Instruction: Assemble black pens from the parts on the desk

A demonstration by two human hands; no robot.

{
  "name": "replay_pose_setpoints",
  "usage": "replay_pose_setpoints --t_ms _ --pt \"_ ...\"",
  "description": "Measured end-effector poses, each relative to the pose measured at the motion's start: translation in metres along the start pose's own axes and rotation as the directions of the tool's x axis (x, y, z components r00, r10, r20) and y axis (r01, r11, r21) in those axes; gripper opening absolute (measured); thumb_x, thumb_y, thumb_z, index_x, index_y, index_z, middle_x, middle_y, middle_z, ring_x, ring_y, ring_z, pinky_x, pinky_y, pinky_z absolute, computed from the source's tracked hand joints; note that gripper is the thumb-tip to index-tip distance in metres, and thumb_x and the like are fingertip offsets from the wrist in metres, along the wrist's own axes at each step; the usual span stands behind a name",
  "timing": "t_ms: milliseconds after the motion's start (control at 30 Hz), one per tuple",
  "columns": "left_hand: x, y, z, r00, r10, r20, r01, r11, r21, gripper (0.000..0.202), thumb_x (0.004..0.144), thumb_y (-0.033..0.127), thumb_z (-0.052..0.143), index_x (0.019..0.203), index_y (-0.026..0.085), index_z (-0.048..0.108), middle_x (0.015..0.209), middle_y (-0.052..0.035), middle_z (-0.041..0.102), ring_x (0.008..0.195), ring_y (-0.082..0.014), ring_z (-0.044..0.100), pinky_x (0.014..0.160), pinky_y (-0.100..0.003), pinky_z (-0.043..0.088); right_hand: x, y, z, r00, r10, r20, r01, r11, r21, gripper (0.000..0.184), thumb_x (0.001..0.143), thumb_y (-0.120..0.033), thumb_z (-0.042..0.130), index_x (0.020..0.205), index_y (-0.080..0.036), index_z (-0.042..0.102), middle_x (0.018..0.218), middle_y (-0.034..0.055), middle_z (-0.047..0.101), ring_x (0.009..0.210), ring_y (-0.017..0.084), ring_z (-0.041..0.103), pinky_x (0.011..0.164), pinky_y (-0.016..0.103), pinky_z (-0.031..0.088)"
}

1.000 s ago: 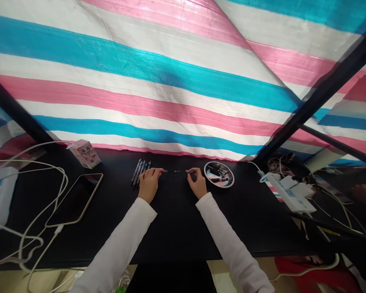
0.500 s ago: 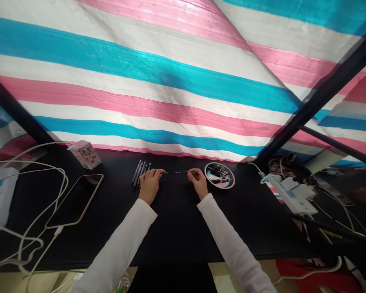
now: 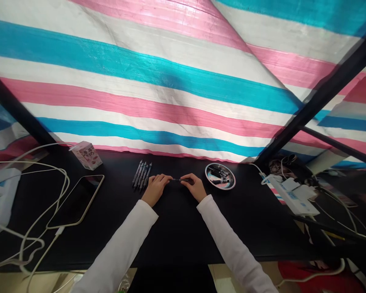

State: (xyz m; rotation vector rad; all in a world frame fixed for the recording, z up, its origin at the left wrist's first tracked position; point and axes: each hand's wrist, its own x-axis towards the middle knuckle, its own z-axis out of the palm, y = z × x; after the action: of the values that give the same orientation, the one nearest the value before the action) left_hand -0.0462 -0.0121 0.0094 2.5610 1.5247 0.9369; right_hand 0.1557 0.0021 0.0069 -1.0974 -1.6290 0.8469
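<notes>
Black tabletop [image 3: 177, 234]: one slim dark pen-like rod [image 3: 176, 180], centre, pinched between left hand [image 3: 156, 187] and right hand [image 3: 195, 187]; I would hold both grips in line. Left: row of slim grey pens [image 3: 142, 175]. Right: round white-rimmed dish [image 3: 226, 188], dark pieces [image 3: 220, 181] inside.

Pen [image 3: 176, 180]: partly hidden by fingers [image 3: 164, 178], detail too small. White box [image 3: 6, 195] cut by left edge.
</notes>
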Motion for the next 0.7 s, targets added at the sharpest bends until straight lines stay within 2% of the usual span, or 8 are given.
replay_pose_setpoints --t_ms 67,233,433,533,633,700 --pt "-0.0004 0.0004 0.0013 0.998 0.046 0.037 -0.045 0.998 -0.032 0.025 0.095 0.019 0.033 0.105 0.024 0.056 0.094 -0.0010 0.062 0.084 -0.0142 0.055 0.081 -0.032 0.029 -0.0007 -0.0010 -0.0016 1.000 -0.030 0.002 0.030 0.998 -0.063 0.015 0.073 -0.030 0.064 0.084 -0.020 0.068 0.086 0.0037 0.066 0.081 0.017 0.060 0.073 0.030 0.048" --pt "-0.0004 -0.0002 0.0067 0.993 0.117 0.035 -0.114 0.991 -0.075 0.026 0.095 0.020 0.034 0.108 0.023 0.056 0.095 -0.0024 0.063 0.086 -0.0145 0.056 0.082 -0.031 0.034 -0.0014 -0.0018 -0.0054 0.999 -0.047 0.021 0.050 0.989 -0.138 0.014 0.073 -0.029 0.065 0.085 -0.023 0.070 0.083 0.0032 0.067 0.080 0.017 0.059 0.071 0.030 0.048" --pt "0.0000 -0.0015 0.0089 0.991 0.137 -0.010 -0.137 0.988 -0.064 0.026 0.094 0.020 0.035 0.108 0.022 0.057 0.097 -0.0036 0.064 0.087 -0.0150 0.058 0.084 -0.032 0.038 -0.0008 -0.0033 -0.0071 0.998 -0.018 0.052 0.029 0.975 -0.221 0.014 0.076 -0.031 0.062 0.085 -0.024 0.069 0.080 0.0014 0.066 0.074 0.015 0.058 0.068 0.028 0.047" --pt "0.0003 -0.0014 0.0075 0.988 0.149 -0.027 -0.151 0.987 -0.054 0.026 0.094 0.020 0.036 0.108 0.022 0.058 0.097 -0.0037 0.065 0.087 -0.0153 0.058 0.083 -0.032 0.040 -0.0001 -0.0026 -0.0078 0.996 -0.019 0.090 0.044 0.957 -0.288 0.015 0.079 -0.031 0.058 0.085 -0.023 0.068 0.069 -0.0006 0.064 0.067 0.014 0.057 0.066 0.027 0.045" --pt "0.0007 -0.0002 0.0063 0.987 0.161 -0.029 -0.162 0.985 -0.054 0.026 0.093 0.019 0.037 0.107 0.021 0.059 0.095 -0.0037 0.064 0.086 -0.0157 0.057 0.082 -0.032 0.042 0.0004 0.0003 -0.0071 0.989 -0.050 0.139 0.100 0.922 -0.375 0.020 0.085 -0.032 0.051 0.083 -0.021 0.067 0.058 -0.0014 0.060 0.063 0.014 0.055 0.066 0.027 0.042" --pt "0.0010 0.0007 0.0058 0.985 0.170 -0.026 -0.171 0.984 -0.056 0.025 0.093 0.019 0.038 0.106 0.021 0.059 0.095 -0.0041 0.064 0.086 -0.0163 0.057 0.082 -0.032 0.042 0.0006 0.0031 -0.0061 0.981 -0.081 0.175 0.154 0.875 -0.458 0.031 0.091 -0.032 0.041 0.076 -0.020 0.066 0.058 -0.0001 0.059 0.061 0.014 0.053 0.066 0.027 0.041"
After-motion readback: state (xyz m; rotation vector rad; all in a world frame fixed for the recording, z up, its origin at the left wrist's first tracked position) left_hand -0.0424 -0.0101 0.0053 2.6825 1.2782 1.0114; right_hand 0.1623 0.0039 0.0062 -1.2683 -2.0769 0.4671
